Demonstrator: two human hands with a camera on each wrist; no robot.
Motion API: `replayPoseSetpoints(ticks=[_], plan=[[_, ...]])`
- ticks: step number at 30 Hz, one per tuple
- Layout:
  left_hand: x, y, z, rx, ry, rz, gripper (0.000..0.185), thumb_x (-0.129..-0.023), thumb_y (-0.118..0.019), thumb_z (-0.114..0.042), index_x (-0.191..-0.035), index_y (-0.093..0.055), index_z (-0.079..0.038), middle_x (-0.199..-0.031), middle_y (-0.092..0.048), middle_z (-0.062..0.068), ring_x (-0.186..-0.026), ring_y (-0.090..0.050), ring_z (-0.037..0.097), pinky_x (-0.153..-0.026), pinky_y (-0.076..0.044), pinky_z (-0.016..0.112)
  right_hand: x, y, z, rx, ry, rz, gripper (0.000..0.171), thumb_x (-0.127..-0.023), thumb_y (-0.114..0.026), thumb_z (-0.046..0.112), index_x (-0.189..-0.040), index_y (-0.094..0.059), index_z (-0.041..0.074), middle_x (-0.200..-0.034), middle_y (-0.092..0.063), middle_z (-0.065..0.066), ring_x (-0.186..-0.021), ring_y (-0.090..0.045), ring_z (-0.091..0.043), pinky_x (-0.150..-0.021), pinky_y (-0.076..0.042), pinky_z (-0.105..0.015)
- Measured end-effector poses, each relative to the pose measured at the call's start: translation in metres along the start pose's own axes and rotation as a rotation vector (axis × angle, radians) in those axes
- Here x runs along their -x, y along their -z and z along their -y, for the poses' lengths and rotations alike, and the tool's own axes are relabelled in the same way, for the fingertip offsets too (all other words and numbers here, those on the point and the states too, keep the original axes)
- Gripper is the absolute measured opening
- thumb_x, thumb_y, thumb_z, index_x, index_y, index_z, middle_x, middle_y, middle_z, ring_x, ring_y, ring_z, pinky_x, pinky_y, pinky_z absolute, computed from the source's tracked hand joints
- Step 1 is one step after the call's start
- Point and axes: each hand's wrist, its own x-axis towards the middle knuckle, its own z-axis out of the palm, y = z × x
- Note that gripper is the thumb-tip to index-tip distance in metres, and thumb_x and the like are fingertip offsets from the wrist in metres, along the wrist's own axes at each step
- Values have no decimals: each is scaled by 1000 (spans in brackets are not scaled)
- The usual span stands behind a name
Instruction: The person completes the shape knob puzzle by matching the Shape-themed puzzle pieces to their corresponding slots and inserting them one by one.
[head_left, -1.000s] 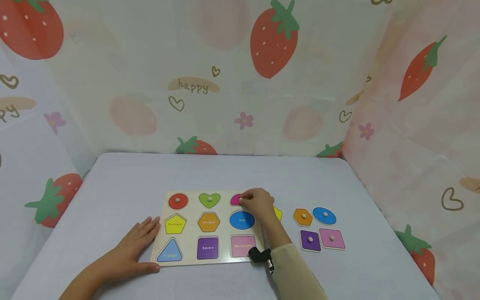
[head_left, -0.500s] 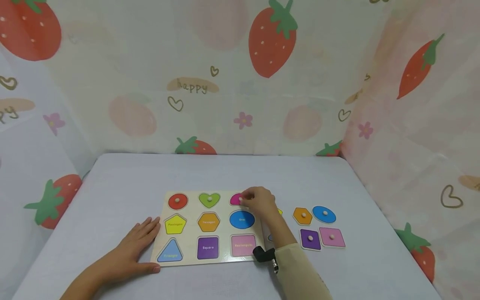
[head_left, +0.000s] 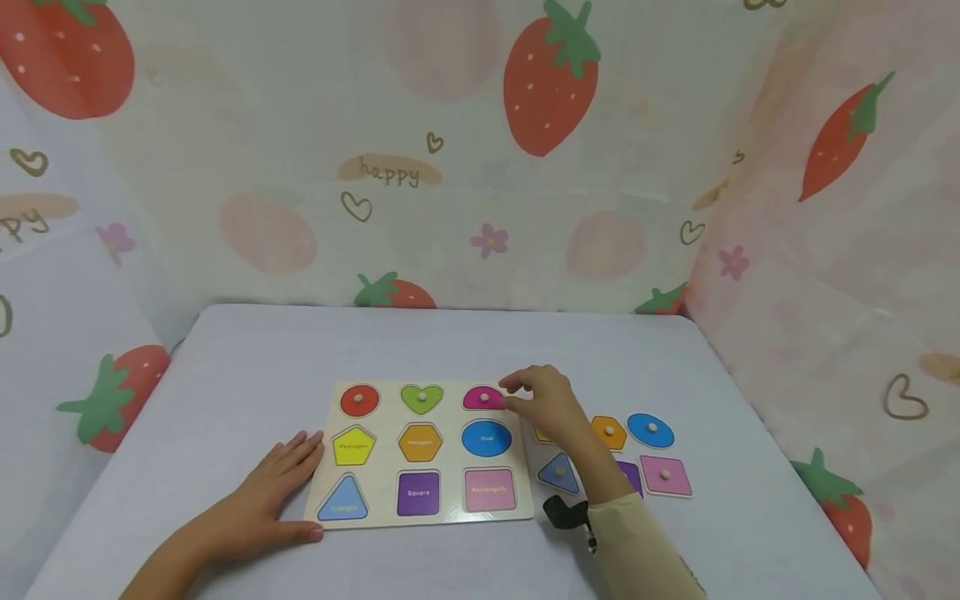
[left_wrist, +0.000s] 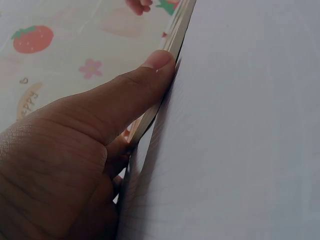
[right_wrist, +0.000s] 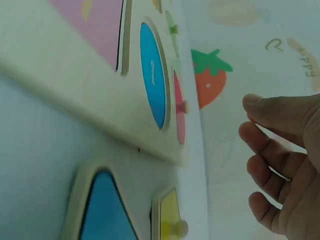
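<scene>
A wooden shape puzzle board (head_left: 387, 454) lies on the table, with its top row holding a red circle (head_left: 349, 405), a green heart (head_left: 422, 408) and a magenta half-circle piece (head_left: 474, 403), each with a knob. My left hand (head_left: 258, 504) rests flat along the board's left side, fingers straight; in the left wrist view its thumb (left_wrist: 159, 60) touches the board's edge. My right hand (head_left: 553, 408), fingers loosely bent and parted, hovers just right of the half-circle. Nothing sits between thumb and fingertips in the right wrist view, where the half-circle's knob (right_wrist: 183, 107) stands apart from them.
Right of the board lie a blue triangle (head_left: 558, 473), a yellow pentagon (head_left: 542, 435) partly hidden by my hand, an orange hexagon (head_left: 609, 432), a blue oval (head_left: 651, 430), a purple square (head_left: 632, 477) partly behind my forearm, and a pink rectangle (head_left: 666, 477).
My right hand has let go of the half-circle's knob and drawn away to the right, its fingers parting. The half-circle stays in the board's top right recess. My left hand keeps its place.
</scene>
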Motion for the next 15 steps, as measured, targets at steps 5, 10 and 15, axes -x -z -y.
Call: replayPoseSetpoints(ticks=[5, 10, 15], plan=[[-1, -1, 0, 0, 0, 3, 120, -73, -72, -78, -162, -29, -10, -171, -21, 6, -158, -9, 36, -109, 19, 3, 6, 12, -16, 63, 94, 16, 23, -91, -79, 21, -113, -78, 17, -104, -73, 3, -107, -58, -21, -92, -55, -43], [-1, 2, -1, 22, 16, 9, 120, -73, -73, -76, -163, -27, -11, -172, -20, 6, -159, -7, 36, -109, 19, 4, 10, 23, -34, 57, 113, 65, 24, -91, -80, 22, -115, -78, 16, -104, -72, 5, -108, -57, -22, -93, -55, -43], [0, 2, -1, 29, 11, 9, 119, -73, -73, -75, -162, -28, -10, -172, -20, 6, -159, -7, 36, -109, 19, 4, 14, 29, -52, 46, 81, 96, 23, -91, -80, 22, -113, -78, 16, -101, -70, 5, -107, -57, -22, -92, -55, -42]])
